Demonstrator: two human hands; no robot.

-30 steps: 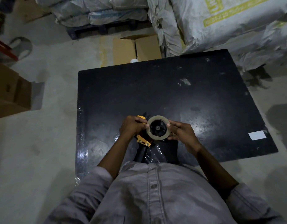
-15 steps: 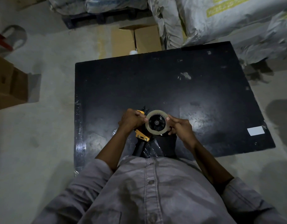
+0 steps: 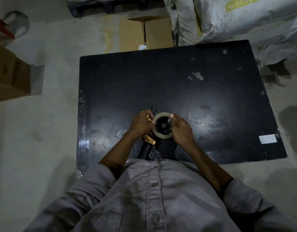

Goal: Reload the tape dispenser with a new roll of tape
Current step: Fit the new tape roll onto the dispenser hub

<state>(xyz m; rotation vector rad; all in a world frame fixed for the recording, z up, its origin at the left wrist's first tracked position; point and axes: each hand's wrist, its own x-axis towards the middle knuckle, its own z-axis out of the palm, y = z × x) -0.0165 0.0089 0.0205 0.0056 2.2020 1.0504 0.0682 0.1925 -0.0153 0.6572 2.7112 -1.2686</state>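
A roll of clear tape (image 3: pixel 161 136) sits around the black hub of a yellow and black tape dispenser (image 3: pixel 149 141), held just above the near edge of the black table (image 3: pixel 177 84). My left hand (image 3: pixel 141 125) grips the dispenser's yellow front end, beside the roll. From the right, my right hand (image 3: pixel 182 129) closes on the roll, thumb on its top rim. The dispenser's black handle points down toward my shirt and is partly hidden by my hands.
A white label (image 3: pixel 267 139) lies near the table's right front corner. Cardboard boxes (image 3: pixel 145 33) stand on the floor behind the table, another box (image 3: pixel 9 74) is at the left, and grey sacks (image 3: pixel 236 19) are piled at the back right.
My right hand has closed further around the roll, its thumb now on the top rim. The view has shifted slightly; roll and dispenser stay in the same place.
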